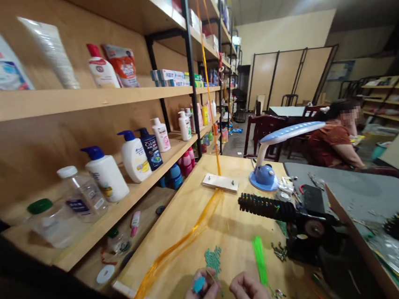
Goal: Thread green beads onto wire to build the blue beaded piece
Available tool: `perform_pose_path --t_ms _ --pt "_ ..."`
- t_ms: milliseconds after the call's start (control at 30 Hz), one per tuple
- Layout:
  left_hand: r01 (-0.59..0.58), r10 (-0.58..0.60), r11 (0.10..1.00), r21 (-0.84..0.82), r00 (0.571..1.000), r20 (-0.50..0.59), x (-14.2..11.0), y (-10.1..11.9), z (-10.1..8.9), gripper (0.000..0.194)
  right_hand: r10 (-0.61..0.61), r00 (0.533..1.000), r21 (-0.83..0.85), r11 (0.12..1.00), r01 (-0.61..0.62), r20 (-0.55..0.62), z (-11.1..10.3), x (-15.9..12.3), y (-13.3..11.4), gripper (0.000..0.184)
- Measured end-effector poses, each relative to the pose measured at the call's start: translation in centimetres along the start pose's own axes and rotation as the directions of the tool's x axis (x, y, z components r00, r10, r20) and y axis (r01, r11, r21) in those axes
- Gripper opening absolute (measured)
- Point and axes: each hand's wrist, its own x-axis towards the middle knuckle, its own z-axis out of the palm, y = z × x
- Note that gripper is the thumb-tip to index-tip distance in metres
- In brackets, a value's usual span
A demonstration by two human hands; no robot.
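Note:
At the near edge of the wooden table, my left hand is closed, its fingertips pinched on a thin brownish strand. A small bright blue piece lies against its fingers; whether it is held or wrapped round a finger I cannot tell. Just to the right, my right hand is closed with thumb and fingertips together; anything in them is too small to make out. Right beyond the left hand lies a pile of small green beads. A bright green bundle of threads is beyond the right hand.
Orange threads run across the table from a screwed-down clamp plate. A blue lamp, a black spiky roller and small metal parts stand right. Shelves of bottles line the left. Another person sits beyond.

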Motion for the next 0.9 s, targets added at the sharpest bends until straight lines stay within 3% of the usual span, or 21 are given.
perform_pose_path --t_ms 167,467,600,767,900 --pt "0.02 -0.02 1.0 -0.008 0.999 0.035 0.9 -1.9 1.5 0.057 -0.096 0.989 -0.018 0.995 0.095 -0.116 -1.9 -0.7 0.8 0.061" --pt "-0.028 0.019 0.991 0.132 0.997 0.068 1.0 -2.7 4.3 0.052 -0.113 0.993 0.025 0.993 0.114 -0.045 -4.0 -1.7 2.4 0.058" --pt "-0.034 0.019 0.981 0.193 0.996 0.083 0.3 -2.6 5.6 0.05 -0.163 0.982 0.037 0.985 0.167 -0.095 -4.3 -1.9 3.2 0.059" --pt "0.017 -0.031 0.98 0.199 0.997 0.065 0.9 -3.5 5.4 0.056 -0.16 0.979 0.072 0.983 0.17 -0.126 -4.1 -1.7 3.9 0.057" --pt "0.05 -0.062 0.98 0.192 0.996 0.058 1.6 -4.2 4.8 0.06 -0.1 0.991 0.163 0.98 0.113 -0.085 -3.6 -1.7 4.2 0.057"
